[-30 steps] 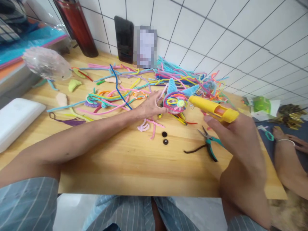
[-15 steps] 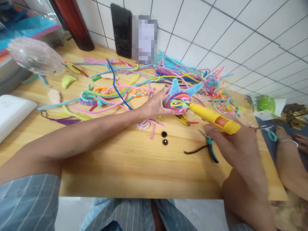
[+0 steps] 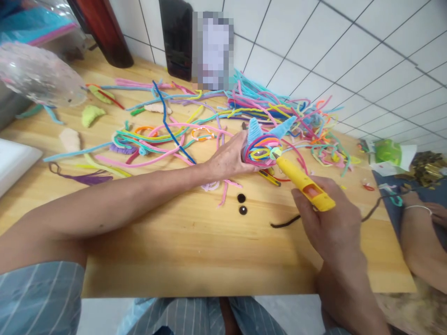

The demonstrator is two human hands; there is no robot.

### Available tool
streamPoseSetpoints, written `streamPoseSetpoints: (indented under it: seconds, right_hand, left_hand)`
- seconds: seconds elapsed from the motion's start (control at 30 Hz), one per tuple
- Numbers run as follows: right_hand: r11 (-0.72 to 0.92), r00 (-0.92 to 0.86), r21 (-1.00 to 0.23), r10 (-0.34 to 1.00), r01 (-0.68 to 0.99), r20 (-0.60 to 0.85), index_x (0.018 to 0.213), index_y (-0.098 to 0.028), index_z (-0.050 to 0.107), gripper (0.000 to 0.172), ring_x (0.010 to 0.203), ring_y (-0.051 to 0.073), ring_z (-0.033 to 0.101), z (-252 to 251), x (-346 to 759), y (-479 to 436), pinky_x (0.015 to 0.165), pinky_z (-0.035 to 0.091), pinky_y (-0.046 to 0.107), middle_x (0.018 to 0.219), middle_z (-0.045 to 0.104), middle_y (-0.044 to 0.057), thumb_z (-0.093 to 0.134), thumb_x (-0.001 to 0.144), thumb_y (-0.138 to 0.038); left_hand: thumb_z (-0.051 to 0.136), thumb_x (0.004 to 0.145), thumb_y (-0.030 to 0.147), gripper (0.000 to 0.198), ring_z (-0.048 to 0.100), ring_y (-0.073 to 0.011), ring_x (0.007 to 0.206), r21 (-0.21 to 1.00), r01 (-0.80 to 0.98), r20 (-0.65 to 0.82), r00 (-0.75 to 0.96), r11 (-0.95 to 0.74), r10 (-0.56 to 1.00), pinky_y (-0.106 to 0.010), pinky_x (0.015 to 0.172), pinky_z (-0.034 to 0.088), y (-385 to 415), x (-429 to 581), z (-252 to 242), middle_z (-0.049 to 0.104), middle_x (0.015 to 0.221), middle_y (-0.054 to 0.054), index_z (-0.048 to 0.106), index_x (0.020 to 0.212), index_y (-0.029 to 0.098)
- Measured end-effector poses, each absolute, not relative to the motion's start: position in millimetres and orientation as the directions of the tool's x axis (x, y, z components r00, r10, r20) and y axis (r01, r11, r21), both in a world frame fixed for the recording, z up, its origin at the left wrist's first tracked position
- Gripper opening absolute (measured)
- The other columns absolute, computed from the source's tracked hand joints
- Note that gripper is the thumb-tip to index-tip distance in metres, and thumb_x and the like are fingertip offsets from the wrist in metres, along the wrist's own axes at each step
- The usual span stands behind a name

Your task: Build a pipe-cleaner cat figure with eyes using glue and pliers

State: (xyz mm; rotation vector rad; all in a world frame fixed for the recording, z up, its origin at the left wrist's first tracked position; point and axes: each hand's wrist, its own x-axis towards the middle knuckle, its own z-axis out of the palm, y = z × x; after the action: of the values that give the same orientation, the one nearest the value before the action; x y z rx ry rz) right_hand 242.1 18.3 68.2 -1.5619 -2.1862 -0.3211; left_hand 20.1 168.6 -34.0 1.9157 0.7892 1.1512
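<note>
My left hand (image 3: 228, 158) reaches across the wooden table (image 3: 181, 237) and its fingers close on the left side of a coiled, many-coloured pipe-cleaner figure (image 3: 261, 144) with blue pointed ears. A yellow glue gun (image 3: 304, 182) sits in the closed grip of my right hand (image 3: 330, 223). Its nozzle touches the front of the figure. Two small black eye buttons (image 3: 241, 204) lie on the wood just below my left hand.
Loose pipe cleaners (image 3: 195, 116) in many colours cover the table's far half. A black cord (image 3: 284, 222) lies by my right hand. A clear plastic bag (image 3: 38, 74), a dark red cylinder (image 3: 101, 28) and a black phone (image 3: 176, 39) stand at the back. Another person's arm (image 3: 419, 223) rests at the right.
My right hand has lowered and brought the glue gun's nozzle onto the figure. My left hand has closed more firmly on the figure. The pliers on the table are now covered by my right hand.
</note>
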Motion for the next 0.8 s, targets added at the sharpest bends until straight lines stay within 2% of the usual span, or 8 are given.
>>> streamPoseSetpoints:
  seconds: [0.17, 0.47, 0.6, 0.73, 0.8]
  right_hand:
    - [0.348, -0.336, 0.062, 0.82, 0.936, 0.463, 0.125, -0.021, 0.064, 0.02, 0.091, 0.027, 0.079, 63.7, 237.3, 15.8, 0.073, 0.059, 0.035, 0.112, 0.081, 0.011, 0.063, 0.107, -0.03]
    - [0.378, -0.372, 0.088, 0.794, 0.922, 0.481, 0.128, -0.019, 0.061, 0.024, 0.089, 0.025, 0.08, 60.1, 234.5, 15.5, 0.065, 0.057, 0.032, 0.112, 0.082, 0.012, 0.064, 0.108, -0.033]
    - [0.383, -0.379, 0.092, 0.794, 0.919, 0.475, 0.127, -0.02, 0.061, 0.022, 0.082, 0.023, 0.078, 56.5, 230.7, 16.4, 0.063, 0.055, 0.03, 0.11, 0.081, 0.01, 0.064, 0.107, -0.03]
    - [0.387, -0.393, 0.108, 0.809, 0.916, 0.438, 0.127, -0.021, 0.061, 0.02, 0.086, 0.024, 0.079, 50.9, 226.1, 18.1, 0.066, 0.057, 0.032, 0.11, 0.081, 0.01, 0.061, 0.107, -0.027]
    - [0.377, -0.386, 0.109, 0.816, 0.92, 0.431, 0.124, -0.021, 0.062, 0.018, 0.086, 0.025, 0.079, 48.1, 224.8, 19.3, 0.066, 0.057, 0.033, 0.11, 0.081, 0.011, 0.059, 0.108, -0.028]
  left_hand:
    - [0.091, 0.08, 0.064, 0.073, 0.072, -0.033, 0.12, 0.871, 0.19, 0.363, 0.374, -0.454, 0.853, -0.049, 0.1, 0.061, 162.9, 22.8, -29.0, 0.072, 0.13, -0.012, 0.056, 0.128, 0.022]
    - [0.092, 0.079, 0.066, 0.077, 0.072, -0.0343, 0.122, 0.876, 0.157, 0.377, 0.365, -0.455, 0.851, -0.051, 0.1, 0.063, 162.6, 25.0, -34.9, 0.071, 0.133, -0.013, 0.057, 0.132, 0.023]
    - [0.093, 0.08, 0.059, 0.073, 0.067, -0.0365, 0.132, 0.874, 0.169, 0.374, 0.363, -0.456, 0.853, -0.05, 0.1, 0.062, 159.3, 23.6, -34.4, 0.069, 0.137, -0.012, 0.055, 0.132, 0.025]
    - [0.095, 0.079, 0.048, 0.072, 0.066, -0.0377, 0.134, 0.872, 0.225, 0.333, 0.38, -0.435, 0.863, -0.049, 0.1, 0.061, 157.8, 22.5, -31.5, 0.068, 0.136, -0.012, 0.054, 0.134, 0.026]
    - [0.095, 0.079, 0.047, 0.072, 0.065, -0.0378, 0.134, 0.866, 0.245, 0.325, 0.385, -0.436, 0.864, -0.048, 0.1, 0.06, 157.8, 22.6, -30.3, 0.068, 0.135, -0.011, 0.053, 0.134, 0.026]
